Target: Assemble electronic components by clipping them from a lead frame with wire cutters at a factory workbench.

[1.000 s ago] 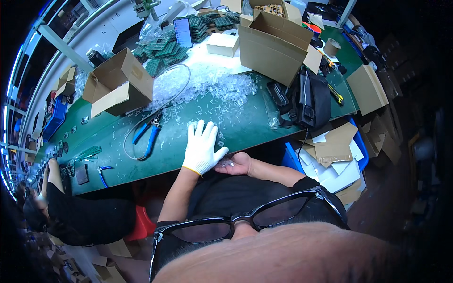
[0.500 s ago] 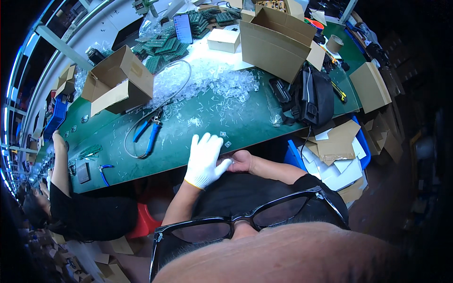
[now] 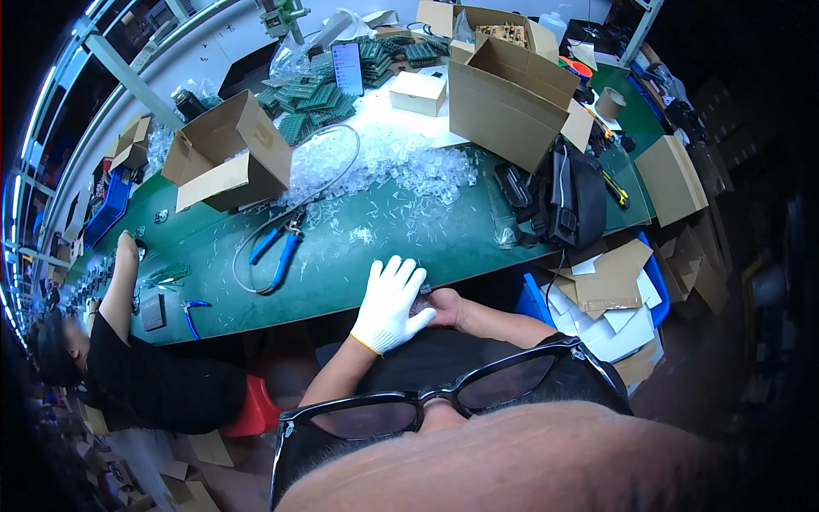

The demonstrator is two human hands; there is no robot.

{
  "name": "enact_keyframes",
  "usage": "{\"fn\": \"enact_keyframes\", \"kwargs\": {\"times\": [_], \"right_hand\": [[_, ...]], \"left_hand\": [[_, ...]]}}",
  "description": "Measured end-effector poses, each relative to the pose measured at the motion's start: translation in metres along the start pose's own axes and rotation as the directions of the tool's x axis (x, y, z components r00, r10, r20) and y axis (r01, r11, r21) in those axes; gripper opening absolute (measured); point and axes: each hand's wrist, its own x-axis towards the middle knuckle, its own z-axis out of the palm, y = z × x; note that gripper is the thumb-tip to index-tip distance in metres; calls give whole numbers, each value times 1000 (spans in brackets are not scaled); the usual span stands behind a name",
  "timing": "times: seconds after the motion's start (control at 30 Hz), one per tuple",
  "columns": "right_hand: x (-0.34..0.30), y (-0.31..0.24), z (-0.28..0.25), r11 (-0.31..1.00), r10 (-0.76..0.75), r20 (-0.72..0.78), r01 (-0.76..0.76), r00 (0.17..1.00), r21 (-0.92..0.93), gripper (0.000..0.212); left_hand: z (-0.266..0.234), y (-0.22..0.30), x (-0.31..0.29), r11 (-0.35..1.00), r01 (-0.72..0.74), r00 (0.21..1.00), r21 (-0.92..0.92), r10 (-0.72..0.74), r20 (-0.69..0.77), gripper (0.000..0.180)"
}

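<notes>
At the table's (image 3: 465,235) near edge, the left hand (image 3: 392,299), fingers slightly spread, partly hides the right hand (image 3: 446,308), whose grip cannot be determined; clear pieces (image 3: 426,171), heaped toward the far edge, could fall if swept past the right palm.

Small clear pieces (image 3: 424,290) show as a greyish glint at the fingers of the bare right hand (image 3: 445,308), by the near edge of the table (image 3: 333,277). The gloved left hand (image 3: 393,304) partly covers them, so their number and exact shape cannot be told. Farther back, well apart from both hands, more such pieces lie in a wide, jumbled heap (image 3: 384,169), glossy and whitish, tilted every way.
</notes>
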Motion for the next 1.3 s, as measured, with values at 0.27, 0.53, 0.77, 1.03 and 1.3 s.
{"fn": "enact_keyframes", "kwargs": {"times": [0.27,0.53,0.77,1.03,1.3], "right_hand": [[9,-3,-17,997,83,33,-83,996,-7,46],[-3,-13,-33,937,265,-170,-296,949,-188,43],[-9,6,54,656,180,-372,-393,911,-644,26],[-10,9,113,529,242,-365,-437,899,-728,30],[7,13,76,653,424,-331,-537,843,-533,30]], "left_hand": [[-3,-7,-13,986,-118,992,-115,112,-52,40],[-12,-33,-24,993,9,970,-118,-37,-240,45],[-24,-107,-50,925,380,832,-20,-351,-429,35],[-17,-128,-52,940,339,818,31,-278,-503,34],[-32,-117,-52,968,250,849,8,-215,-483,32]]}}
